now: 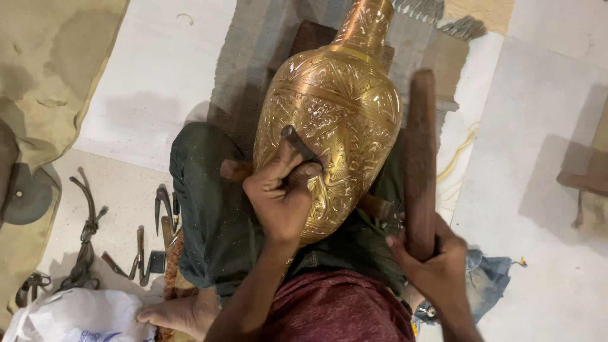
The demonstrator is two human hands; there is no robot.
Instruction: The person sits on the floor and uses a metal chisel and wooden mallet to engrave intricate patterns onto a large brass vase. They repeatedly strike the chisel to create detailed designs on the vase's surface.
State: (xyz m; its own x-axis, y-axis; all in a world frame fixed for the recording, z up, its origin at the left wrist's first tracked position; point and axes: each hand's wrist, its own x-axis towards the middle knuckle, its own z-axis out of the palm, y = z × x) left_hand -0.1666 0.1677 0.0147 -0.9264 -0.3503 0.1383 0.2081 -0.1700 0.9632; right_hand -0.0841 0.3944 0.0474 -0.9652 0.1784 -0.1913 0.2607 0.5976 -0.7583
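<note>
A large engraved brass vase [339, 120] lies across my lap, its neck pointing away from me. My left hand [282, 193] rests against the vase's belly and grips a thin dark chisel [299, 144] whose tip touches the engraved surface. My right hand [434, 259] is closed around the lower end of a long brown wooden mallet stick [420, 158], held upright just right of the vase and apart from it. A wooden rest [235, 170] pokes out under the vase on both sides.
Several dark metal tools [149, 247] lie on the floor at my left, beside a knotted strap [85, 234] and a white plastic bag [76, 316]. A tan cloth [38, 76] covers the far left. My bare foot [177, 313] sits bottom left; a wooden piece [582, 177] lies at right.
</note>
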